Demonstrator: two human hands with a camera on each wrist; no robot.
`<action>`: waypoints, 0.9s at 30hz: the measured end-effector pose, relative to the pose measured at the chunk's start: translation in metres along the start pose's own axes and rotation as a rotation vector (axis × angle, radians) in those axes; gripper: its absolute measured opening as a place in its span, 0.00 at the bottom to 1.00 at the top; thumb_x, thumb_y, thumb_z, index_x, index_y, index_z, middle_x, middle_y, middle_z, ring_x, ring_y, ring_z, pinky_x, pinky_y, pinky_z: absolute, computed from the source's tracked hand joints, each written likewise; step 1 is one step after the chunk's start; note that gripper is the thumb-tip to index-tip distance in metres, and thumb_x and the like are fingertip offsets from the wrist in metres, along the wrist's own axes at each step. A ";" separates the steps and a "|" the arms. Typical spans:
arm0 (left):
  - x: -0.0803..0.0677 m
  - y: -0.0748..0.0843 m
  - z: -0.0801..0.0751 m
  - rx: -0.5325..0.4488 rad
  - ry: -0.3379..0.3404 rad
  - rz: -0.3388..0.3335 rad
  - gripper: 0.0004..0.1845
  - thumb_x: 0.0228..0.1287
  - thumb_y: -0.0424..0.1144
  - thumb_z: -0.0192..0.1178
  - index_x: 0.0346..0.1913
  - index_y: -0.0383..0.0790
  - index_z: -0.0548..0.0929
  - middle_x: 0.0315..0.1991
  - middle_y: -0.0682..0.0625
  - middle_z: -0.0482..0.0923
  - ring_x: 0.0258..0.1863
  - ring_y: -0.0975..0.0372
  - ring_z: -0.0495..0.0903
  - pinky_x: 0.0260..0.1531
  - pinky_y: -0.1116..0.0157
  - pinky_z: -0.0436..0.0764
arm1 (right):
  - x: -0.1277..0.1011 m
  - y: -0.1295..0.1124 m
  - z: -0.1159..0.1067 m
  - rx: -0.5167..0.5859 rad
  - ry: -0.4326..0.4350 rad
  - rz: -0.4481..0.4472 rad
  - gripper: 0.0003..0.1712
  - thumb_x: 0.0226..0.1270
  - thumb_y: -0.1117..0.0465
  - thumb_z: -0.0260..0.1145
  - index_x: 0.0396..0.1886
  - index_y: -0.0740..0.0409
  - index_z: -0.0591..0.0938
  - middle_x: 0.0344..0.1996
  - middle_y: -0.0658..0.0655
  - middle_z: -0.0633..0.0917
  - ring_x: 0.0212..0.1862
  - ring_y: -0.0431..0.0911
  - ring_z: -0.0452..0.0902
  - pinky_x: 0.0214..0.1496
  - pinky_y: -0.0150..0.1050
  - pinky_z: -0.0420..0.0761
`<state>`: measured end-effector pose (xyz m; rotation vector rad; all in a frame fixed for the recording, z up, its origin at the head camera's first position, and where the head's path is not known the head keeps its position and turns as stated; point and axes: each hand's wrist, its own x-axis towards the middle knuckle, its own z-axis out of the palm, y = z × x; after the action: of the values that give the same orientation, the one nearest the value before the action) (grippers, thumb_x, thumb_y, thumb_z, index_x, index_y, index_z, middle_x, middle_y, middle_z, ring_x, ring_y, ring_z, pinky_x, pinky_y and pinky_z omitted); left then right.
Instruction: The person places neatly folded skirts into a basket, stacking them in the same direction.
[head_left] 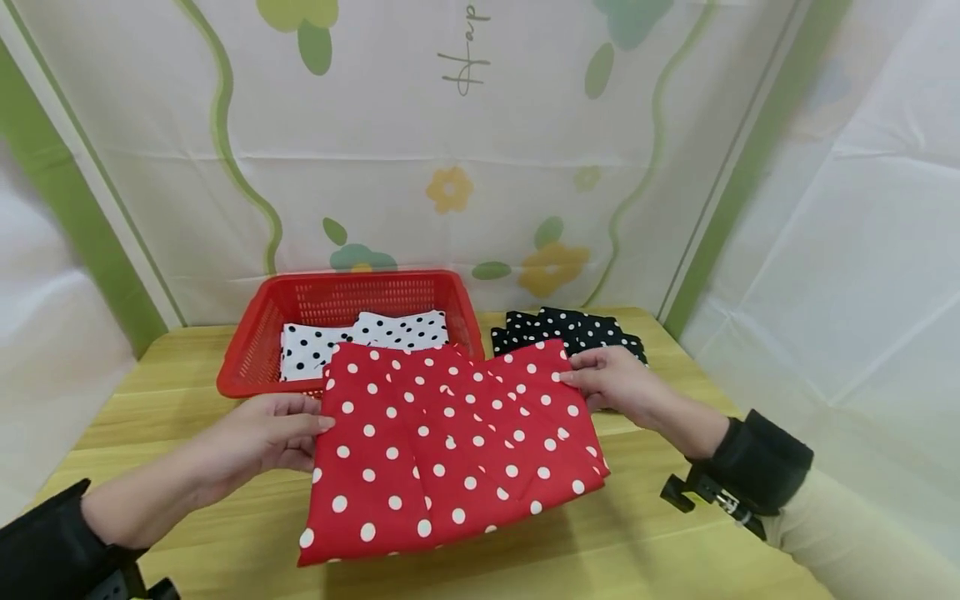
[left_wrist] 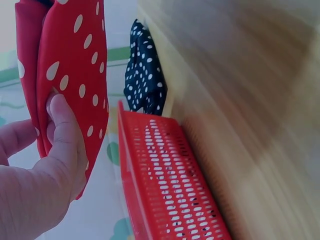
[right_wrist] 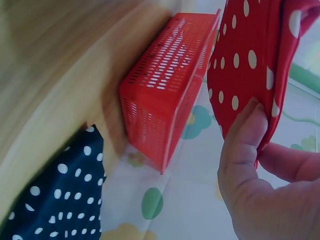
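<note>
A folded red cloth with white polka dots point(head_left: 450, 450) hangs between both hands, held above the table in front of the basket. My left hand point(head_left: 273, 437) pinches its left edge between thumb and fingers; the left wrist view shows the thumb and fingers on either side of the layered cloth point(left_wrist: 75, 65). At the upper right edge, my right hand point(head_left: 611, 383) pinches the cloth the same way, seen closely in the right wrist view, where the right hand point(right_wrist: 255, 175) grips the folded layers. The cloth's lower edge slants, lower on the left.
A red plastic basket point(head_left: 243, 354) with perforated walls stands at the back left, holding folded white cloths with black dots point(head_left: 401, 329). Right of it lie folded black cloths with white dots point(head_left: 577, 329). The wooden table point(head_left: 172, 375) is bounded by a printed white curtain point(head_left: 375, 117).
</note>
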<state>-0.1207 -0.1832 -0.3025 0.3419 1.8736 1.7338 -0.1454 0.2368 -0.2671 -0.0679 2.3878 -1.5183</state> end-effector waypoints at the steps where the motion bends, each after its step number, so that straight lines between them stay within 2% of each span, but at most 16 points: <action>1: 0.000 0.002 -0.002 0.000 0.003 0.003 0.23 0.71 0.38 0.55 0.59 0.21 0.68 0.44 0.45 0.81 0.40 0.54 0.84 0.41 0.58 0.84 | 0.003 -0.002 0.000 0.002 0.007 0.000 0.23 0.70 0.65 0.61 0.59 0.78 0.72 0.40 0.63 0.85 0.34 0.47 0.85 0.41 0.40 0.85; 7: 0.003 0.008 -0.013 -0.008 0.046 -0.013 0.24 0.72 0.39 0.54 0.61 0.22 0.67 0.44 0.46 0.81 0.41 0.56 0.84 0.42 0.60 0.84 | 0.019 -0.015 0.003 -0.030 0.027 0.002 0.25 0.72 0.64 0.59 0.62 0.77 0.71 0.45 0.66 0.83 0.36 0.45 0.84 0.42 0.40 0.84; 13: 0.010 0.007 -0.026 -0.030 0.067 -0.032 0.21 0.72 0.39 0.54 0.58 0.25 0.72 0.42 0.48 0.82 0.39 0.57 0.83 0.42 0.60 0.84 | 0.041 -0.021 0.010 -0.017 0.038 0.035 0.23 0.73 0.65 0.55 0.62 0.76 0.70 0.49 0.69 0.80 0.37 0.44 0.83 0.45 0.39 0.83; 22: 0.018 0.008 -0.041 -0.026 0.190 -0.090 0.14 0.72 0.39 0.53 0.49 0.32 0.79 0.36 0.51 0.82 0.33 0.60 0.80 0.38 0.64 0.83 | 0.080 -0.024 0.028 0.069 0.103 0.036 0.24 0.75 0.65 0.54 0.65 0.73 0.69 0.55 0.69 0.76 0.43 0.48 0.80 0.48 0.39 0.82; 27: 0.026 0.008 -0.051 -0.035 0.256 -0.112 0.19 0.72 0.41 0.54 0.56 0.30 0.73 0.35 0.53 0.81 0.34 0.61 0.81 0.38 0.65 0.83 | 0.098 -0.024 0.035 0.128 0.136 0.038 0.24 0.75 0.64 0.55 0.65 0.72 0.70 0.56 0.68 0.77 0.44 0.48 0.80 0.50 0.40 0.82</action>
<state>-0.1713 -0.2108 -0.2996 -0.0007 1.9944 1.7999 -0.2310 0.1755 -0.2824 0.1122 2.3717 -1.7038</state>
